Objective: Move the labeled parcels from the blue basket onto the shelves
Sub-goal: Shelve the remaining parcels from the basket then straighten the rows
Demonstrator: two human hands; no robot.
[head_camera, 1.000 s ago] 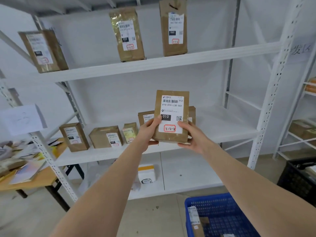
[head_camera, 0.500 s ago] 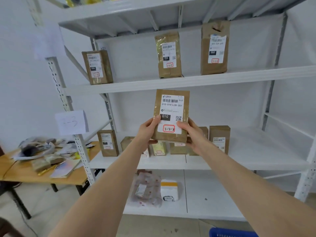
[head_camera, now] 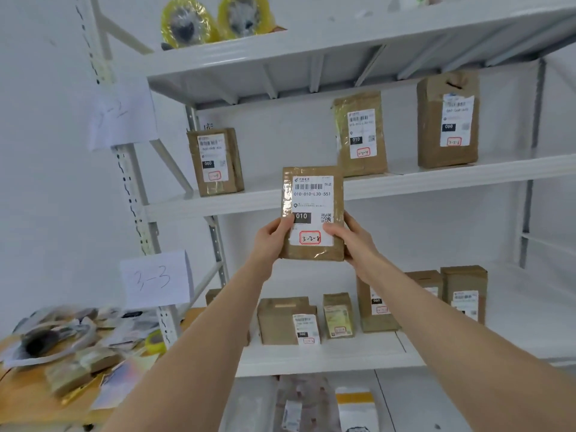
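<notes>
Brown paper wraps the parcel (head_camera: 313,194), which stands upright in the air between both hands with its label facing the person. The left hand (head_camera: 270,241) pinches its lower left edge, thumb across the front. The right hand (head_camera: 353,241) clamps the lower right edge the same way.

The red-boxed mark (head_camera: 310,238) between the thumbs seems to read 3-2-8, though the last digit is scrawled. Misreading it would send the parcel to the wrong slot.

Just above the fingers runs the front edge of a shelf (head_camera: 243,201). Up and left of the left hand stands a taped parcel (head_camera: 215,162), and up and right of the right hand a glossy one (head_camera: 360,135).

Both grips sit low, so the tall pack could tip as it rises. If its bottom catches the shelf lip, it could be pushed out from under the thumbs. Set down carelessly on its narrow end, it may topple or knock a neighbour over.
</notes>
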